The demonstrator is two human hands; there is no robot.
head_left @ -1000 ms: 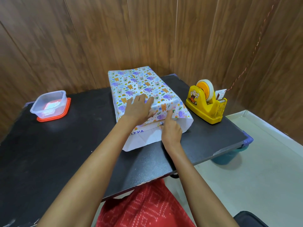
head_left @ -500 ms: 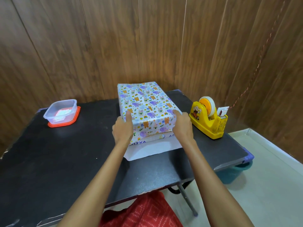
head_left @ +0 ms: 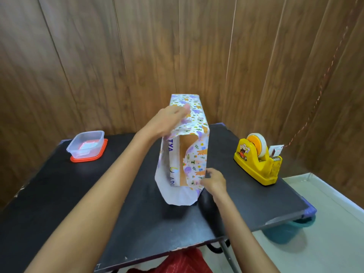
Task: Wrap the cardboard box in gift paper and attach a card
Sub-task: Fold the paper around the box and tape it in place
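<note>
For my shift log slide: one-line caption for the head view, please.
Left hand steadies the half-wrapped cardboard box standing on edge; right hand grips its lower corner; tape dispenser at right.

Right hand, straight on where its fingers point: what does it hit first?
Gift paper at the lower near corner of the cardboard box; the right hand looks nearly touching, depth unclear.

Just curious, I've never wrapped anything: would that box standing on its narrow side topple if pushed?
Probably tippy: the box stands tall on a narrow side, the left hand steadying its top. The loose gift paper at its open end looks floppy and would likely crumple.
</note>
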